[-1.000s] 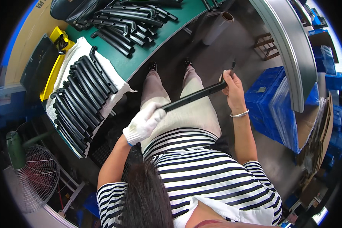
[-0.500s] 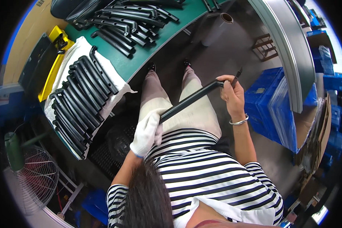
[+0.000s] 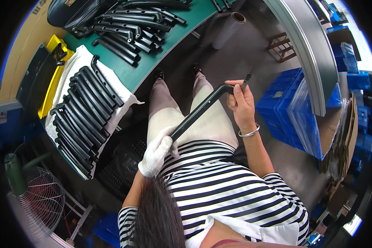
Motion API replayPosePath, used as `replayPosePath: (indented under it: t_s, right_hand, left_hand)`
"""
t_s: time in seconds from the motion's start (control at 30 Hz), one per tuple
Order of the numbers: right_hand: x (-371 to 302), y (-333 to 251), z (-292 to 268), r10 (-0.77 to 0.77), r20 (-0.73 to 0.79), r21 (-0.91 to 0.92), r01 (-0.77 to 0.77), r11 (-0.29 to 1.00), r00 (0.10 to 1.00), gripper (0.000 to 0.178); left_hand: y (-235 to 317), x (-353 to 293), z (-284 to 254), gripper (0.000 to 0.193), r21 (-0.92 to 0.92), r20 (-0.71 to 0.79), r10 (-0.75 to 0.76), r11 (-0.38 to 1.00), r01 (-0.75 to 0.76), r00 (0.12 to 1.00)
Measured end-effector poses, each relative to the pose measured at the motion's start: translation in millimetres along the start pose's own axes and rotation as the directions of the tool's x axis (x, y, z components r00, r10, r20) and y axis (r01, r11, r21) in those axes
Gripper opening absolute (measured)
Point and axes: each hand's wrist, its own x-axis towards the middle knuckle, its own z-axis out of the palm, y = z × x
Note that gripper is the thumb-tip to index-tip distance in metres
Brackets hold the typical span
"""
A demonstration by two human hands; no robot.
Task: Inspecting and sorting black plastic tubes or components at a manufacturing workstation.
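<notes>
My left hand (image 3: 156, 155), in a white knit glove, is closed round the lower end of a black bent metal tube (image 3: 198, 114). The tube slants across my lap up to the right, its bent end near the fingers of my right hand (image 3: 242, 105). That hand is bare, with a silver bangle at the wrist. Its thumb and fingers pinch a slim dark pointed tool (image 3: 247, 78), the tip pointing up and away from me, beside the tube's end. Whether the tool touches the tube is hidden by the fingers.
Left, a row of similar black tubes (image 3: 84, 103) lies on white cloth (image 3: 124, 89) over a green table (image 3: 144, 68). More tubes (image 3: 130, 31) are heaped beyond. A fan (image 3: 41, 198) stands lower left; blue crates (image 3: 279, 103) are right, beside a grey metal-edged surface (image 3: 312, 62).
The tube has turned in my left hand, so more of its bend shows. My right hand and the tool have shifted slightly left in view; the whole scene has shifted a little too.
</notes>
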Motion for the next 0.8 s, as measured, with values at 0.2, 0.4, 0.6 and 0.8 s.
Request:
replayPosePath:
  t_s: [0.2,0.4,0.6,0.8]
  right_hand:
    - [-0.1,2.5,13.3,-0.005,0.052,0.030,0.004,1.000,0.999,0.027]
    - [-4.8,7.4,35.4,0.043,0.034,0.166,-0.048,0.985,0.998,0.033]
    - [1.9,5.2,46.7,0.135,0.096,0.281,-0.157,0.947,0.986,0.033]
    - [6.0,11.5,64.3,0.114,-0.036,-0.200,-0.119,0.973,0.993,0.017]
  left_hand:
    - [24.4,25.2,-2.1,0.051,-0.083,0.351,-0.251,0.951,0.297,0.902]
    - [25.1,49.4,18.5,0.048,-0.352,0.477,-0.237,0.831,0.431,0.846]
    - [22.2,37.6,22.8,0.041,-0.349,0.365,-0.203,0.875,0.336,0.909]
    - [11.2,27.9,26.4,0.030,0.209,-0.008,-0.061,0.976,0.061,0.998]
